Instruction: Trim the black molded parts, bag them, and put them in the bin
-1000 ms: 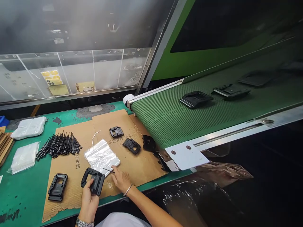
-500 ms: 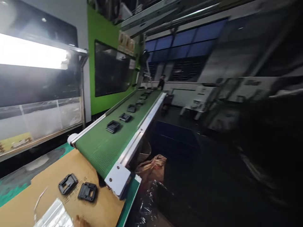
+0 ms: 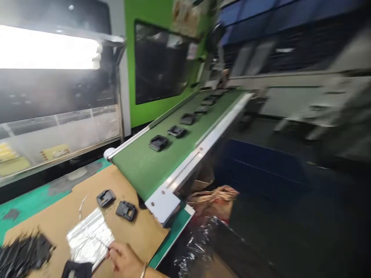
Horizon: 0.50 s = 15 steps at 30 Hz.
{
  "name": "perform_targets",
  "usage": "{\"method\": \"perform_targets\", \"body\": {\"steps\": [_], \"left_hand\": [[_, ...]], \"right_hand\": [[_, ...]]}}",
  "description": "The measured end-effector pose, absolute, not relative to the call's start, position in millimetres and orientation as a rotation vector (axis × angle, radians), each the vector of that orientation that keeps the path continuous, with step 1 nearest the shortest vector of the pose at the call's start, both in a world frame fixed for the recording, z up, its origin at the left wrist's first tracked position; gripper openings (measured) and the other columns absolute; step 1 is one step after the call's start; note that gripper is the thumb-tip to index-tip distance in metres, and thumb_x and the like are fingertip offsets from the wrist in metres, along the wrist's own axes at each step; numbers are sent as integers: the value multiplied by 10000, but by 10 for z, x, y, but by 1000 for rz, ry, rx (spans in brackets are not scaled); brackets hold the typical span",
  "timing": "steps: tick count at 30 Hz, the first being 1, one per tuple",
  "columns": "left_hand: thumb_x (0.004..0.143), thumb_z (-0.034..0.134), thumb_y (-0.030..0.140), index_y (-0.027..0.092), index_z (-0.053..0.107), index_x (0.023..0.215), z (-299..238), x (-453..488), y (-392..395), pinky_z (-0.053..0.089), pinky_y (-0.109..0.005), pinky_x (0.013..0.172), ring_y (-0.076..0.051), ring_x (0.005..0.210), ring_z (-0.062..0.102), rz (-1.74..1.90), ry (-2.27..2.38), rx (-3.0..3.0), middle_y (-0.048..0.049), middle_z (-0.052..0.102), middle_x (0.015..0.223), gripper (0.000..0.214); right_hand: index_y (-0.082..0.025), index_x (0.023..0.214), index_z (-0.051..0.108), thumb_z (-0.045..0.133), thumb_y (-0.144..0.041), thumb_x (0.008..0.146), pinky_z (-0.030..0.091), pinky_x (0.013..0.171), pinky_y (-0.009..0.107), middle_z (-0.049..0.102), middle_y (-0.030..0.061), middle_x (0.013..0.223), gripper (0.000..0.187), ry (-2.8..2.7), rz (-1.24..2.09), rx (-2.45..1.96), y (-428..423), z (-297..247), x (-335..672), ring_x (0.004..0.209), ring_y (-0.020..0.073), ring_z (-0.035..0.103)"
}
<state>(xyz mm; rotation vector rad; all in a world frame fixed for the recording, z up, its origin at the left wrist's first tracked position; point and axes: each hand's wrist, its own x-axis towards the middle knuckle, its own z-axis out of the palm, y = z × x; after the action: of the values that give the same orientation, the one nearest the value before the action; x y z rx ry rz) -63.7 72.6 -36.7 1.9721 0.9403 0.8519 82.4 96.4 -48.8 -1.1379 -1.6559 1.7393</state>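
My right hand (image 3: 125, 259) sits at the bottom edge with its fingers pinched on a thin black pin (image 3: 102, 243). The pin's tip lies over a clear plastic bag (image 3: 88, 236) on the brown cardboard sheet (image 3: 142, 231). Just left of the hand, a black plastic frame part (image 3: 77, 270) pokes into view at the bottom edge. My left hand is out of the picture. Two more black parts (image 3: 106, 197) (image 3: 126, 210) lie on the cardboard beyond the bag.
A pile of black pins (image 3: 23, 255) lies at the left. A green conveyor belt (image 3: 145, 170) carries several black parts (image 3: 158, 143) down to the green table (image 3: 26, 200). A brown bag (image 3: 216, 195) and dark plastic film (image 3: 203, 247) sit below the table's right end.
The view swung up and right off the table, then partly back down. My right hand, the bag and the pin pile are in sight again; my left hand has dropped out of view.
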Motion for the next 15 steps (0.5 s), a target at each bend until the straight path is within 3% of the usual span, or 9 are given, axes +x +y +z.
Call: {"method": "perform_targets", "body": {"steps": [2, 4, 7, 15], "left_hand": [[779, 527, 208, 219, 621, 786, -388, -745, 435, 488, -293, 544, -173, 669, 597, 1028, 1252, 1594, -35, 650, 736, 94], [743, 531, 95, 196, 595, 647, -333, -720, 261, 478, -251, 520, -140, 575, 600, 1311, 1449, 852, -12, 639, 613, 153], [764, 466, 48, 127, 546, 625, -160, -565, 210, 485, -230, 506, -105, 504, 577, 1561, 1207, -396, -41, 628, 586, 179], [799, 419, 67, 94, 526, 750, 117, -454, 106, 508, -227, 525, -111, 574, 584, 1662, 819, -846, -54, 610, 658, 121]], "right_hand": [[-125, 776, 556, 383, -492, 842, 244, 444, 186, 323, -79, 484, 411, -1677, 1689, -1063, 865, -462, 768, 450, 53, 300], [-142, 755, 524, 341, -572, 819, 186, 431, 201, 270, -83, 482, 472, -1705, 1680, -969, 830, -376, 799, 449, 59, 244], [-161, 751, 490, 295, -628, 802, 176, 424, 213, 251, -81, 479, 509, -1777, 1774, -882, 819, -218, 874, 441, 66, 232], [-150, 883, 503, 378, -641, 763, 187, 402, 196, 282, -92, 446, 520, -1707, 2151, -804, 645, -87, 899, 407, 63, 242]]}}
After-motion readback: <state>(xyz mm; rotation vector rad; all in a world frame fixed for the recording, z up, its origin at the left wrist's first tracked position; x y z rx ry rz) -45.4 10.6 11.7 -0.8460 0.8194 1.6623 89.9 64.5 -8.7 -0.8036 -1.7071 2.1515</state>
